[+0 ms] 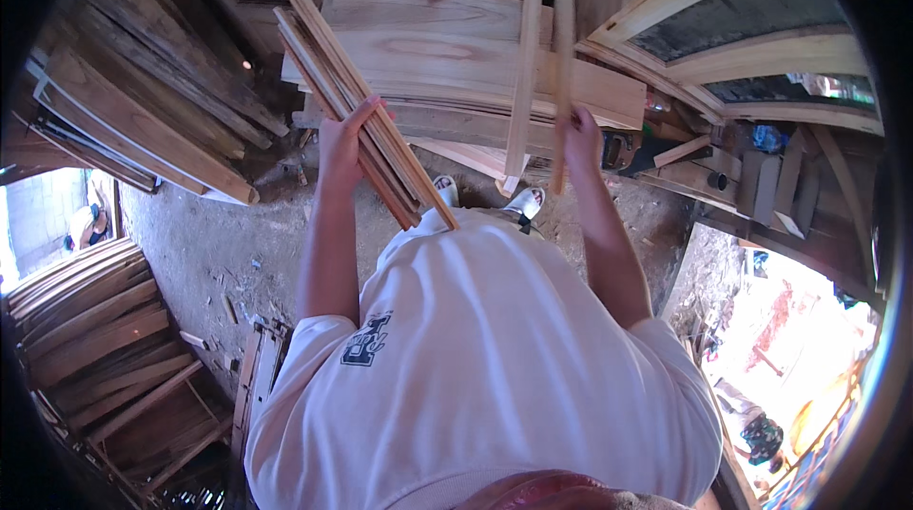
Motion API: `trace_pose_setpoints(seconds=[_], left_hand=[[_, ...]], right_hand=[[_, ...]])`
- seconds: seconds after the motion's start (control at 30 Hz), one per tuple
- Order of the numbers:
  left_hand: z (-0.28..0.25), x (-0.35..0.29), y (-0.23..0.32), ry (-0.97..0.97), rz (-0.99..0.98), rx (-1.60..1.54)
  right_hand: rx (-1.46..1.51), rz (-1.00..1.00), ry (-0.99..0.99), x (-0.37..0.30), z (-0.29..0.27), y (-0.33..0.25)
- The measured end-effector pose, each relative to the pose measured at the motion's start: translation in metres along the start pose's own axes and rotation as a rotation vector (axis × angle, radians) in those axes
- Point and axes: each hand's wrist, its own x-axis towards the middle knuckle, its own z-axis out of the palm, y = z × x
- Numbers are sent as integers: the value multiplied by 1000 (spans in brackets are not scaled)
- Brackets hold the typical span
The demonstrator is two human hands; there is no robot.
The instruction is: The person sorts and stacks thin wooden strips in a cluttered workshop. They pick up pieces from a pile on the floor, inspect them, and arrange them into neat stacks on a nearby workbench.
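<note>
Hands (344, 144) over dirt floor (200, 244), stacked planks (456, 54).

Glowing overexposed beyond the right hand (582, 141), lower right, and again far left of the left hand (340, 144). Lying dim above the fingertips. Bending hard toward a black rim; blurring slightly at the edges.

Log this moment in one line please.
left hand: grips bundle of wooden strips | right hand: holds single wooden strip | stacked planks ahead
</note>
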Motion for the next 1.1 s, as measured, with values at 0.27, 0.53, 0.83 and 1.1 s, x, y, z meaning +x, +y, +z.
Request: trace_pose_setpoints(seconds=[0.27, 0.53, 0.83, 1.1], left_hand=[[-8, 7, 4, 91, 38, -31], [-24, 6, -6, 133, -8, -34], [-75, -18, -7, 250, 22, -40], [-119, -55, -8, 425, 22, -45]], right_hand=[[-624, -40, 190, -233, -245, 182], [-999, -3, -186, -288, -268, 191], [-995, -595, -355, -44, 19, 177], [-904, -771, -258, 13, 123, 195]])
